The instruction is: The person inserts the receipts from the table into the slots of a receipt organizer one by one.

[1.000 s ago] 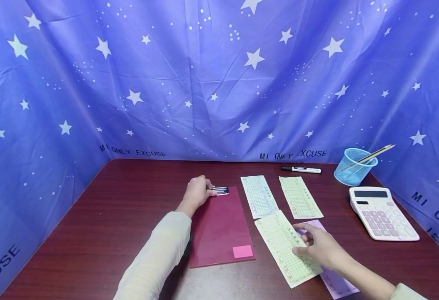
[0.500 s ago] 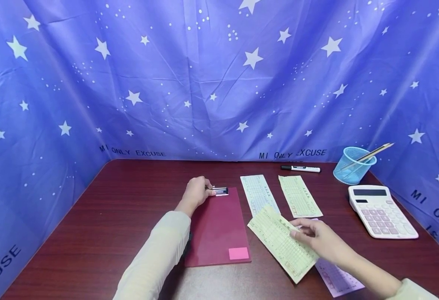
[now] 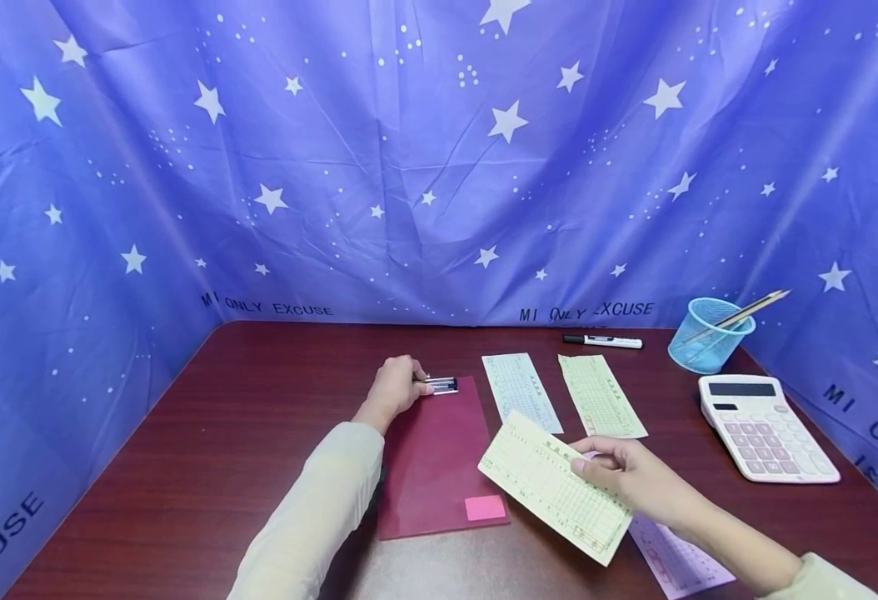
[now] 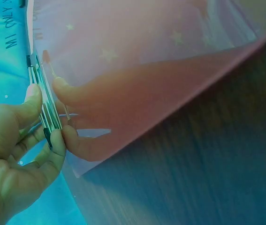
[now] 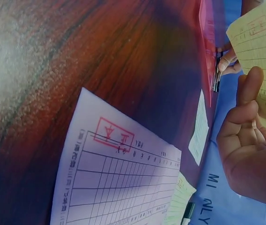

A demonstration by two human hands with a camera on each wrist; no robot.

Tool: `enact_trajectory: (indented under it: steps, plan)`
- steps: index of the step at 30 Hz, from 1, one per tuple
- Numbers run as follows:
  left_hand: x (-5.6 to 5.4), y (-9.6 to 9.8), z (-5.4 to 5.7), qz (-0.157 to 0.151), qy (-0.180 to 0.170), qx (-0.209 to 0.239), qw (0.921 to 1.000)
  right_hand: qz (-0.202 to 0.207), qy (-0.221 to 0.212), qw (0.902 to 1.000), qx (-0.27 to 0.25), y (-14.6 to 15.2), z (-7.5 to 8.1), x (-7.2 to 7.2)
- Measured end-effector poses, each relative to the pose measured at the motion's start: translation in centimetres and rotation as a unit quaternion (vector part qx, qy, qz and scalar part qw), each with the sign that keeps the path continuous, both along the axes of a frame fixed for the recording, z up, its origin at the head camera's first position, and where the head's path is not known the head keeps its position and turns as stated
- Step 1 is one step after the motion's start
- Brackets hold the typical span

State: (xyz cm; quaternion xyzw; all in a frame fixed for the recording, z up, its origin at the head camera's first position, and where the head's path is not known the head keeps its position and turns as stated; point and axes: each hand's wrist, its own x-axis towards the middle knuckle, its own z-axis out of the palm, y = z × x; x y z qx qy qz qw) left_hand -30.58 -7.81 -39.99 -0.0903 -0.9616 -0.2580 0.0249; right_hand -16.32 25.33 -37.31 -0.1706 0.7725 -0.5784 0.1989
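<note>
A dark red clipboard (image 3: 439,458) lies on the table, with a pink sticky note (image 3: 485,507) at its near right corner. At its far edge my left hand (image 3: 396,385) grips the metal clip (image 3: 445,385); in the left wrist view the thumb and fingers close around the clip (image 4: 48,101). My right hand (image 3: 634,479) pinches a pale yellow-green printed form (image 3: 547,479) by its right side. The form is tilted, its far left corner above the clipboard's right edge. Below that hand lies a purple form (image 3: 679,558), partly covered; the right wrist view shows its red stamp.
A pale blue form (image 3: 517,387) and another yellow-green form (image 3: 602,396) lie farther back. Behind them is a black-and-white marker (image 3: 604,341). On the right stand a white calculator (image 3: 769,429) and a blue mesh cup (image 3: 701,337) with pencils. A starry blue curtain (image 3: 409,167) encloses the table.
My right hand has raised the yellow-green form off the purple one and shifted it left, turning it toward the clipboard. The left hand stays on the clip.
</note>
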Motion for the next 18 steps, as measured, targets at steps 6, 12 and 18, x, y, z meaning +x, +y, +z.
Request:
enact_trajectory:
  steps: [6,12,18]
  plan:
    - [0.16,-0.1,-0.13,-0.003,0.009,-0.003,0.9999,-0.002,-0.003,1.0,0.008,-0.26,0.03,0.0]
    - [0.24,-0.09,-0.39,-0.02,0.037,-0.029,0.9987,0.016,-0.048,0.9984,-0.024,-0.41,0.15,0.08]
    - [0.23,-0.1,-0.46,-0.01,0.027,-0.029,0.9991,0.043,-0.053,0.9975,-0.018,-0.26,-0.12,0.03]
